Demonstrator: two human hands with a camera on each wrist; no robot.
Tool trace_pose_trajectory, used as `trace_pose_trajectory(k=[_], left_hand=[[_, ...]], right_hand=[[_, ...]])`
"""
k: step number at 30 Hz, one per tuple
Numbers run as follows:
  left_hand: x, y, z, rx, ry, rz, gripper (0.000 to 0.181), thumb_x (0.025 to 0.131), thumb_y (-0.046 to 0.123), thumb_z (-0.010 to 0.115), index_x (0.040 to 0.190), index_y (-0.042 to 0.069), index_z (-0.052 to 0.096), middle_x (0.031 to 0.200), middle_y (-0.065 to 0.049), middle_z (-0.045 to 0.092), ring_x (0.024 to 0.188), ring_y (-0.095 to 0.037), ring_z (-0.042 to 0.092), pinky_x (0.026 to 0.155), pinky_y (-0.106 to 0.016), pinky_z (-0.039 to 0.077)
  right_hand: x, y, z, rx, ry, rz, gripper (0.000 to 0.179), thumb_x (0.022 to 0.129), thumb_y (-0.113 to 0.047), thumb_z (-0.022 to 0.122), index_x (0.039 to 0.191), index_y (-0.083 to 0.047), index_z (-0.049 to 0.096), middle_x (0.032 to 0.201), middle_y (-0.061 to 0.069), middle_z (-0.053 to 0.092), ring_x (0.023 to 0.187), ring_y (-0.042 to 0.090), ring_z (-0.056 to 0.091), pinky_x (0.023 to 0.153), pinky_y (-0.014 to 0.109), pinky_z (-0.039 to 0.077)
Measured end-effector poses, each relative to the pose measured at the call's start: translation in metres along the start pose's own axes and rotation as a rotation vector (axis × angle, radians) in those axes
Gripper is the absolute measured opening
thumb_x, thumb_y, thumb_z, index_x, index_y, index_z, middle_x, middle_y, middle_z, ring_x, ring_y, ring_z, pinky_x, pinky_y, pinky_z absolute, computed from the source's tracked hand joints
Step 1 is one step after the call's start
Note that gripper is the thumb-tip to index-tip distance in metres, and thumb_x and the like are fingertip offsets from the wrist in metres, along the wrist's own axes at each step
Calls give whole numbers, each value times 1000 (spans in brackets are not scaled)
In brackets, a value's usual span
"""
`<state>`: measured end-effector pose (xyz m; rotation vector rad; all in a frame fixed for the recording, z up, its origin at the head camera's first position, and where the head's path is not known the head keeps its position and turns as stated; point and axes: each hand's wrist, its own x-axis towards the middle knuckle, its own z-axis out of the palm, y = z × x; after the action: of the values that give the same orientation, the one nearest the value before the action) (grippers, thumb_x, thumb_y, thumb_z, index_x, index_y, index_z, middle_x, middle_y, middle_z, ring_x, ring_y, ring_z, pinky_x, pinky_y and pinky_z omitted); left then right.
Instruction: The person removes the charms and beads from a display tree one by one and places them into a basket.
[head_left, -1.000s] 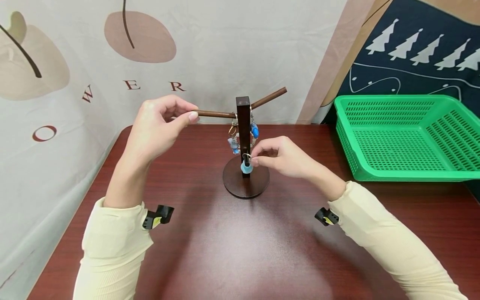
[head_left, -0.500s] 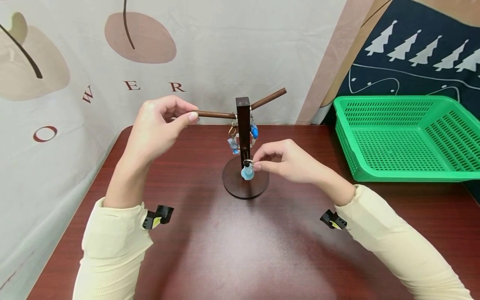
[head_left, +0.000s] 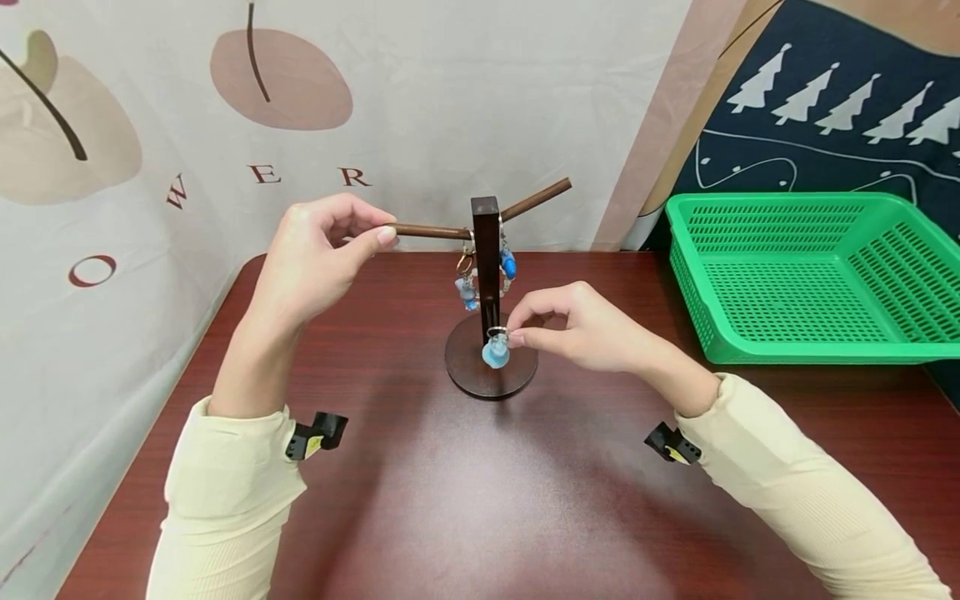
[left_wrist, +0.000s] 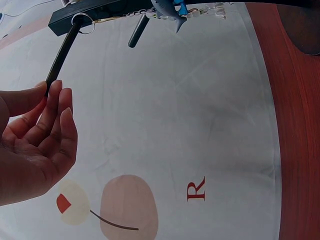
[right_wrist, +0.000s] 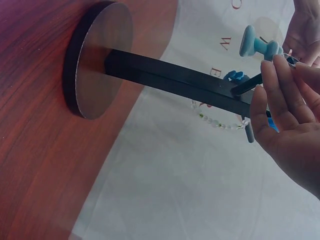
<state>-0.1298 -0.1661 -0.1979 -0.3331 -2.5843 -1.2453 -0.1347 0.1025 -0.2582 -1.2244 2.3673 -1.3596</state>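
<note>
My left hand (head_left: 318, 258) pinches the tip of the left wooden peg (head_left: 431, 231) on a dark display stand (head_left: 487, 258) with a round base. Between thumb and fingertips, my right hand (head_left: 581, 329) pinches the metal ring of a keychain with a light blue charm (head_left: 496, 353). This ring is at the stand's front peg (right_wrist: 247, 85); whether it still encircles the tip I cannot tell. Blue-grey trinkets (head_left: 467, 292) hang beside the post on the left, and a bright blue charm (head_left: 508, 263) hangs on the right. A ring (left_wrist: 83, 23) circles the left peg near the post.
To the right stands a green plastic basket (head_left: 881, 350) with perforated walls. The stand sits on a reddish-brown table (head_left: 360, 467). Behind it hangs a pale printed cloth (head_left: 450, 100). Another peg (head_left: 536, 200) sticks out to the back right.
My right hand has drawn the light blue keychain down and slightly right, outward along the front peg. My left hand keeps its pinch on the left peg.
</note>
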Motion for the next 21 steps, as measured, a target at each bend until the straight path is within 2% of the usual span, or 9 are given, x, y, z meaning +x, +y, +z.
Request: trace_pose_trajectory(k=[15, 21], left_hand=[[0, -1, 0, 7, 1, 7, 15, 84, 14, 66, 96, 4, 68, 72, 12, 64, 59, -6, 48, 52, -22, 31], [0, -2, 1, -2, 2, 4, 15, 84, 14, 67, 96, 4, 68, 72, 12, 64, 59, -6, 49, 52, -22, 31]], right_hand=[[-8, 3, -9, -39, -6, 19, 5, 84, -7, 65, 85, -12, 67, 79, -4, 63, 71, 11, 51, 54, 24, 40], [-12, 8, -15, -38, 14, 43, 5, 83, -7, 66, 85, -11, 68, 80, -5, 63, 75, 12, 52, 61, 26, 43]])
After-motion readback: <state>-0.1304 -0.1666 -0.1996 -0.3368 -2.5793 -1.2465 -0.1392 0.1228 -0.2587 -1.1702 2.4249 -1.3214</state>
